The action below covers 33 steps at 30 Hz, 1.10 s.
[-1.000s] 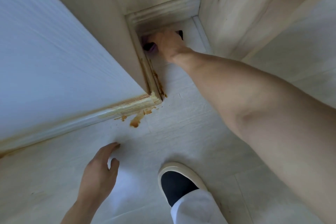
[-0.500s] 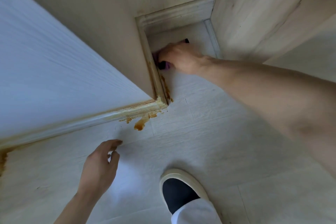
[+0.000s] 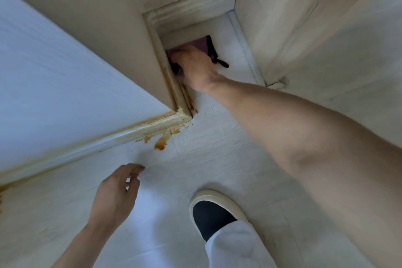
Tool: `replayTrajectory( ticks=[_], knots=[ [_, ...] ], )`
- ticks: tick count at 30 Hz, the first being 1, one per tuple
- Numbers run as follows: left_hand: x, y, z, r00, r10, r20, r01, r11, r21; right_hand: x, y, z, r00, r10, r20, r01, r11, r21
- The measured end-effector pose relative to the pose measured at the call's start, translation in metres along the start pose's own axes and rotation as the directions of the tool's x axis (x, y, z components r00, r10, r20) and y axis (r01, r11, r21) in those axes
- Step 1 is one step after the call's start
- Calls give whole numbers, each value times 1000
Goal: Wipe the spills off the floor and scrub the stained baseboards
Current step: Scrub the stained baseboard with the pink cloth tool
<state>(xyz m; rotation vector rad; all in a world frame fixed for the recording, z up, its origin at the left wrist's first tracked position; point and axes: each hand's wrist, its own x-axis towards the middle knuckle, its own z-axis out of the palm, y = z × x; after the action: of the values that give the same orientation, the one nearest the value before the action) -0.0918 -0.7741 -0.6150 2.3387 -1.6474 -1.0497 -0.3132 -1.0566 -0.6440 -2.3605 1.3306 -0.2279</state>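
Note:
My right hand (image 3: pixel 195 67) grips a purple cloth with black edging (image 3: pixel 203 44) and holds it against the stained baseboard (image 3: pixel 171 85) inside a narrow recess. Orange-brown streaks run along that baseboard down to the outer corner. An orange spill (image 3: pixel 162 141) lies on the white floor just below the corner, beside the long baseboard (image 3: pixel 152 127) that runs off to the left and is smeared too. My left hand (image 3: pixel 117 193) hovers over the floor in front, fingers loosely bent, holding nothing.
My shoe (image 3: pixel 214 213) and white trouser leg stand on the floor at bottom centre. A wooden door frame (image 3: pixel 272 28) closes the recess on the right. More orange stain (image 3: pixel 2 191) shows at the far left edge.
My right hand has slid the cloth along the recess baseboard toward the outer corner, and more of the cloth now shows behind it. The left hand has hardly moved.

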Motion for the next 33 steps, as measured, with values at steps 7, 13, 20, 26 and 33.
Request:
replayTrajectory(
  ticks=[7,13,20,26,33],
  knots=[
    [-13,7,4,1000,-25,10,26,1000,-9,-33,30,-9,976,-217,15,217,976,7],
    [-7,16,2,998,-65,15,65,998,-5,-62,20,17,972,-234,-22,235,968,91],
    [-5,24,10,998,-37,43,38,999,-6,-57,3,22,996,-52,-76,62,989,135],
    [-2,31,15,1000,2,29,-1,1000,-24,-59,25,-1,986,-166,-16,166,981,102],
    [-7,35,15,998,21,54,-19,999,-27,-98,28,2,967,-232,106,218,967,129]
  ],
)
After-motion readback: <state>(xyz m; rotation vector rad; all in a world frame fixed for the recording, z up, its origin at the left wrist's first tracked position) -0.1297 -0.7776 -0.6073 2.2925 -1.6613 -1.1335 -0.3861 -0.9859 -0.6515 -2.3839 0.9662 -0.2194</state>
